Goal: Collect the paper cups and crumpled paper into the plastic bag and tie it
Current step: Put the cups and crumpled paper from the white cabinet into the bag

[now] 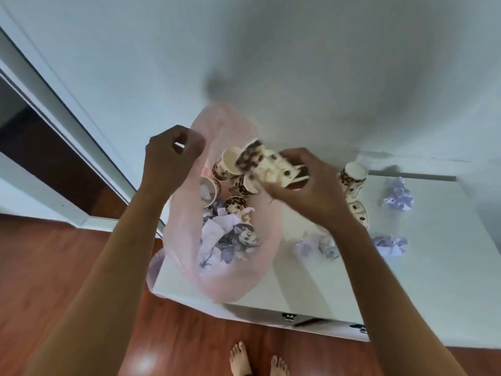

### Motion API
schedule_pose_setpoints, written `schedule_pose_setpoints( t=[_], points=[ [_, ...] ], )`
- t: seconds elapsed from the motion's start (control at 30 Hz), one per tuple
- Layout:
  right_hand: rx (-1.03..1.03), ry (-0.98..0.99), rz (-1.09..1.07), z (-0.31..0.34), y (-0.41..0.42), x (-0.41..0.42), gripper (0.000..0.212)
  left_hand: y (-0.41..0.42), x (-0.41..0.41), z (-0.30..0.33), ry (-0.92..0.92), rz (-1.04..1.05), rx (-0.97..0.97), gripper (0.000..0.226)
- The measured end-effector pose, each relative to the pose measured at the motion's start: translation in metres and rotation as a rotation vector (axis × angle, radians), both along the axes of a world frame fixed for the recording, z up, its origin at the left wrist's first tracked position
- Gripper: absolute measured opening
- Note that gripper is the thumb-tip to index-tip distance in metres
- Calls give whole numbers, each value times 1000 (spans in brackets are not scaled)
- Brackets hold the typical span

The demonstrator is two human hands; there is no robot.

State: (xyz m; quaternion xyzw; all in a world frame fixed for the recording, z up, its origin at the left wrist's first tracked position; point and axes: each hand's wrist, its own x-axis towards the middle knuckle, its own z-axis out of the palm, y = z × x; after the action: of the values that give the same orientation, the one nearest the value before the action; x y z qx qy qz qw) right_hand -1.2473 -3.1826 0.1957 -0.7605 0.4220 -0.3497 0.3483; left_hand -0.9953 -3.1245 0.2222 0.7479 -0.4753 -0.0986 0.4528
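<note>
A pink translucent plastic bag lies open on the left end of a white table. My left hand pinches the bag's rim and holds it up. My right hand grips a brown-patterned paper cup, tilted on its side above the bag's mouth. Several cups and lilac crumpled paper lie inside the bag. Two more cups stand stacked on the table just right of my right hand. Crumpled paper balls lie on the table at the right, at the front right and under my right wrist.
The table stands against a white wall. A white door frame runs along the left. The floor is red-brown wood, and my bare feet show below the table's front edge.
</note>
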Motion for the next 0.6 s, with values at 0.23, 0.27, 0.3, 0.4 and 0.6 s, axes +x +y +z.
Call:
schedule_pose_setpoints(
  t=[0.23,0.27,0.3,0.4,0.6],
  points=[
    [30,274,63,-25,9,72,81,-2,3,12,150,-47,-57,14],
    [55,248,94,-23,10,73,79,-3,6,11,141,-49,-50,15],
    [54,217,111,-20,10,69,72,-3,9,9,135,-51,-42,15],
    [-71,60,59,-8,7,47,38,-4,14,1,132,-60,-35,12],
    [-244,38,-340,-27,-25,-7,14,-11,1,-13,193,-98,-52,3]
  ],
)
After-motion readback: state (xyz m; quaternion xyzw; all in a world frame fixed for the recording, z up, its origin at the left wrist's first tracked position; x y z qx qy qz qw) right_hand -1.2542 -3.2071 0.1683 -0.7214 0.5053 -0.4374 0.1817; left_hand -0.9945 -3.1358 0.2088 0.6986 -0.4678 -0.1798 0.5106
